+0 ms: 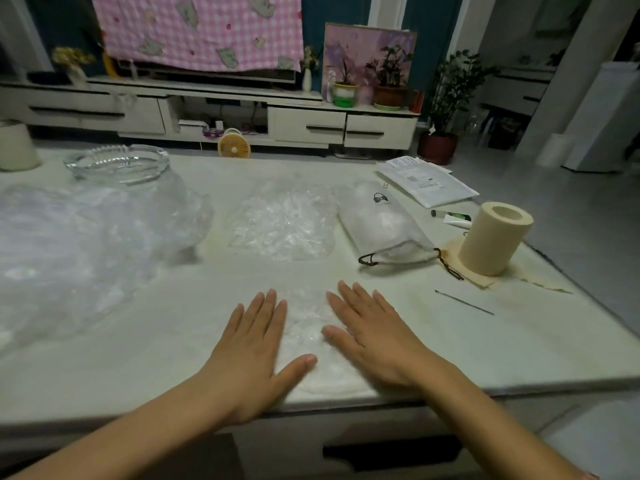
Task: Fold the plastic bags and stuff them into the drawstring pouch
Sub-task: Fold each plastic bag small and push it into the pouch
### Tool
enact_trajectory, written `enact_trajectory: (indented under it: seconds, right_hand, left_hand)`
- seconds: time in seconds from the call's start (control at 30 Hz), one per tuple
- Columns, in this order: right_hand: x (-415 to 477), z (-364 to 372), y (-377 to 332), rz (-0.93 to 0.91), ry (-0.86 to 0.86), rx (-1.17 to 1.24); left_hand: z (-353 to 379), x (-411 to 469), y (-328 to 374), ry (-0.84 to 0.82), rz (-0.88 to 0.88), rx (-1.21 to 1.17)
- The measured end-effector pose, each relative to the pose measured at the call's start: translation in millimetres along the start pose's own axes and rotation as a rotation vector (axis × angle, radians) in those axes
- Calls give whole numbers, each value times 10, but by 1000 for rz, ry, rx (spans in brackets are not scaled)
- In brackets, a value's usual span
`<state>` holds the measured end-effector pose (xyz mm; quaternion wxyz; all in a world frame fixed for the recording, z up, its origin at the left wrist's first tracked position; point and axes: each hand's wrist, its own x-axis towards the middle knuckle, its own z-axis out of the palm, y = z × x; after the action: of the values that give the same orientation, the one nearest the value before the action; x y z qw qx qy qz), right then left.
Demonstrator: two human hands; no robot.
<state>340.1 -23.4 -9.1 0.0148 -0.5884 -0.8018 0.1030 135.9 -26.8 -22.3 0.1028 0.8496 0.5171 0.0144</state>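
Left hand: lay flat and released, fingers straight, thumb spread toward 3 o'clock, pressing on the left part of the folded plastic bag; it grasped nothing.
Right hand: also flat and released, fingers straight and pointing toward 11 o'clock, pressing the right part of the same bag, with nothing gripped.
Folded plastic bag: clear and crinkled, flattened on the table at 6 o'clock, by the near edge, showing between the two hands and partly under them.
Second plastic bag: clear and rumpled, lay loose at the table's middle, at 12 o'clock from the hands and apart from them.
Large plastic bag: puffed, translucent, spread over the 9 to 10 o'clock side of the table.
Drawstring pouch: pale and translucent with a small dark print, lay on its side at 1 o'clock from the hands, just beside the second bag; its mouth faced the near edge, its dark cord trailing toward 3 o'clock.
Paper roll: stood upright at 2 o'clock on a beige sheet, next to the pouch's cord.
Glass ashtray: sat at 11 o'clock, at the far edge of the large bag.
Mailer envelope: lay at 1 o'clock by the far corner, beyond the pouch.
Thin metal pick: lay at 3 o'clock from the right hand, well apart.
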Motion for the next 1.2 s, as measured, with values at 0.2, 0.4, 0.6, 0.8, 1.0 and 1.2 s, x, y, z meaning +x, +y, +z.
enact_trajectory:
  seconds: [0.2, 0.4, 0.6, 0.8, 1.0, 1.2]
  right_hand:
    - [-26, 55, -90, 17, 116, 94]
    - [-370, -226, -98, -28, 410, 420]
    - [-529, -105, -152, -95, 123, 266]
    - [-254, -47, 42, 0, 360, 556]
    - [-59, -123, 127, 202, 366, 815]
    - [81, -107, 21, 329, 410, 422]
  left_hand:
    - [-31, -132, -65, 142, 51, 5]
    - [-77, -129, -114, 312, 543, 31]
    - [-108, -11, -36, 475, 449, -87]
    - [-132, 62, -100, 395, 314, -380]
    - [-101, 155, -153, 469, 82, -547]
    - [-145, 261, -81, 446, -179, -350]
